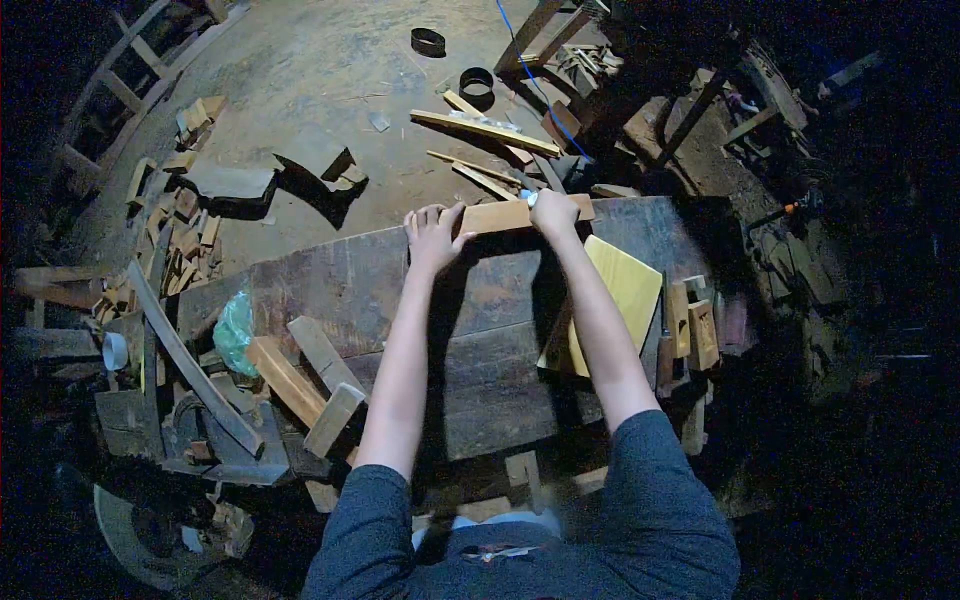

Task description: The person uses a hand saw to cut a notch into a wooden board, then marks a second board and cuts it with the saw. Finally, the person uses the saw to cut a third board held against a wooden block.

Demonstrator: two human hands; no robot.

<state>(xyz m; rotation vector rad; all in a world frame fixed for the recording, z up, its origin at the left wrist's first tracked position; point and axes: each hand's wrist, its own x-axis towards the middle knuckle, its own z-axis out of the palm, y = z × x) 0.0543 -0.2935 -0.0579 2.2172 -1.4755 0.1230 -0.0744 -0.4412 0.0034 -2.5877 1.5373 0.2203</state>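
A light-brown wooden board point(495, 217) lies along the far edge of the dark workbench point(490, 350). My left hand point(433, 235) grips its left end, fingers over the far side and thumb stretched along the near side. Near the board's right end, my right hand point(553, 215) is closed in a fist. A small whitish-blue piece shows at the left of this fist, and I cannot tell what the fingers hold. Beneath my right forearm lies a pale yellow flat panel point(625, 290), tilted on the bench.
Wood blocks point(285, 380), a green plastic bag point(235, 335) and a curved wooden strip point(190, 360) lie at the left. Two small wood pieces point(692, 330) are at the right. Beyond the bench, wood strips point(485, 132) and dark rings point(477, 88) lie on the floor.
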